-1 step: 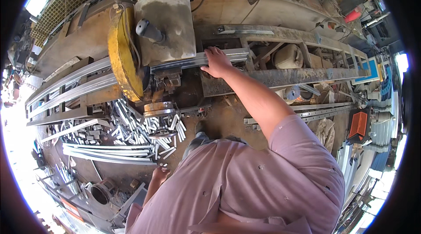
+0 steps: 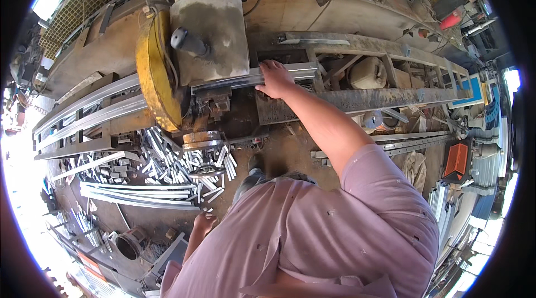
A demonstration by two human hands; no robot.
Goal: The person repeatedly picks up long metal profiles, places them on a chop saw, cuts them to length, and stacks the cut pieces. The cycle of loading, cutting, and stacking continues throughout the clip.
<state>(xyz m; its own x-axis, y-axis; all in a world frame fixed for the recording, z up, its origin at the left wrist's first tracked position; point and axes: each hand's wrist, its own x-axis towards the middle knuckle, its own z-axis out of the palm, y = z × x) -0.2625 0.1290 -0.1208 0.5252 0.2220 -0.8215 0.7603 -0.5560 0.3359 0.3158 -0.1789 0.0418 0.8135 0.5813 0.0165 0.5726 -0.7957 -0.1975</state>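
My right hand (image 2: pixel 275 79) reaches forward and lies over a long silvery metal profile (image 2: pixel 304 70), its fingers bent around the far side and the thumb on the near side. The profile runs leftward beneath a cut-off saw with a yellow blade guard (image 2: pixel 152 69), a dusty grey motor body (image 2: pixel 211 35) and a dark handle (image 2: pixel 190 41). On the saw's left, more silvery profiles (image 2: pixel 100 113) rest on the stand. My left hand (image 2: pixel 205 221) hangs low by my left side with its fingers curled; whether anything is inside them is hidden.
Cut metal pieces (image 2: pixel 162 158) lie heaped on the floor below the saw, beside longer strips (image 2: pixel 137 195). A round handwheel (image 2: pixel 206 172) juts toward me. At right stretches a steel frame (image 2: pixel 368 97) with a dirty plastic jug (image 2: pixel 368 72) in it. An orange-and-black box (image 2: pixel 456 161) stands farther right.
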